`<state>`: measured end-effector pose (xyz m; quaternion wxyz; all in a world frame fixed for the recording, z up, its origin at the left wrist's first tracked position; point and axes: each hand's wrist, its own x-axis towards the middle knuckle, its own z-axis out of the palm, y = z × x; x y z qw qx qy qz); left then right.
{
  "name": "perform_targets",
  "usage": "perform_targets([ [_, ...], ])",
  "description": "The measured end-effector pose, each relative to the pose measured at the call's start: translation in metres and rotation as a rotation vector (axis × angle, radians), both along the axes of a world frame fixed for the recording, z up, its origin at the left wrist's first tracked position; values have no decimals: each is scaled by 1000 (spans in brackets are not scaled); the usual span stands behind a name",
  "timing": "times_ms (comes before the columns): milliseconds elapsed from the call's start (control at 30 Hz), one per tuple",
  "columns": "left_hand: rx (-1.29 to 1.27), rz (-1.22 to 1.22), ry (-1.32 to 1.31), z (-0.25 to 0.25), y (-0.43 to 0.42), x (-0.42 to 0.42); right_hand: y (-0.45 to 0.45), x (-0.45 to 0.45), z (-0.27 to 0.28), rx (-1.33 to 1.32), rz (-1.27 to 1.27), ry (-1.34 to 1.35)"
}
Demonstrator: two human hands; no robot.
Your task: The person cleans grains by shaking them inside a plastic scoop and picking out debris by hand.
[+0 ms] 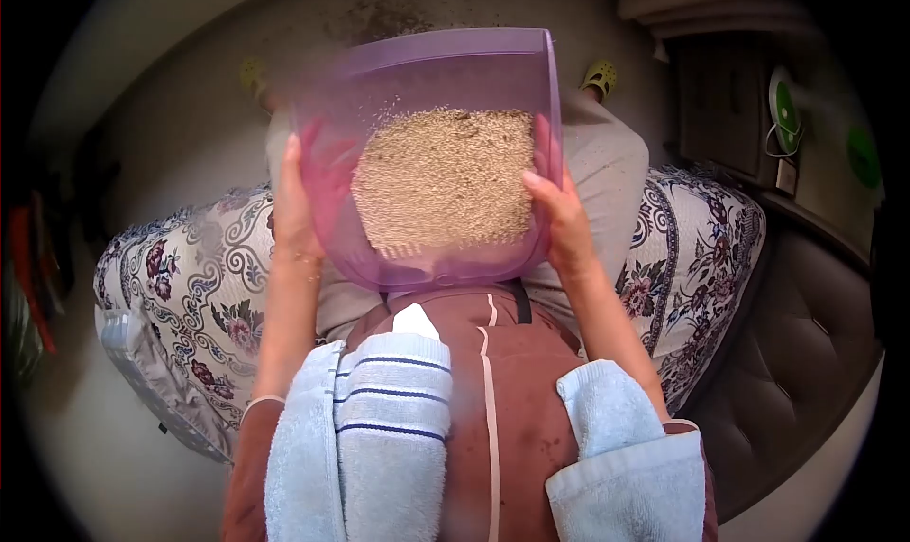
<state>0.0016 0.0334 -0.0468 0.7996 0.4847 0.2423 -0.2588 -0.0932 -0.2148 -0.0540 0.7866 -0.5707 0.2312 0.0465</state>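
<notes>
A translucent purple tray (445,44) is held up in front of my body, above my lap. Pale grain (441,182) lies heaped in it, with some darker bits near its far edge. My left hand (301,205) grips the tray's left side, its fingers seen pink through the plastic. On the right side, my right hand (561,221) holds the tray with the thumb over the inner edge and the fingers beneath or behind the wall.
I sit on a floral cover (223,324) with a light blue towel (393,428) over my shoulders. Yellow-green clogs (599,77) are at the far side. Dark bits (384,11) lie scattered on the floor. A brown tufted seat (787,352) stands at right.
</notes>
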Motion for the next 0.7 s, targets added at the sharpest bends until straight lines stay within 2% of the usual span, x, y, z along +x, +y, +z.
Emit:
perform_targets([
  [67, -41, -9, 41, 13, 8, 9, 5, 4, 2, -8, 45, 34],
  [100, -88, 23, 11, 11, -1, 6, -7, 8, -4, 80, 48, 86],
  [200, 105, 74, -179, 9, -48, -21, -53, 13, -16, 308, 26, 109],
  [267, -63, 90, -110, 3, -36, -18, -51, 10, -19, 400, 3, 14],
  [333, 74, -19, -69, -8, -4, -1, -21, 8, -14, 60, -37, -32],
  [367, -10, -11, -37, -16, 12, 8, 1, 8, 5, -35, -7, -47],
  [467, -18, 13, 84, 4, 8, 16, 10, 14, 17, 21, -2, 104],
  [567, 2, 37, -100, 3, -33, -5, -44, 12, -3, 233, -11, 173],
  [633, 41, 91, -200, 3, -55, -22, -57, 7, -9, 335, -4, 85],
  [667, 42, 56, -151, 0, -50, -20, -57, 3, -12, 380, -14, 45],
  [700, 46, 23, -101, -3, -33, -15, -48, 3, -11, 202, -13, 12],
])
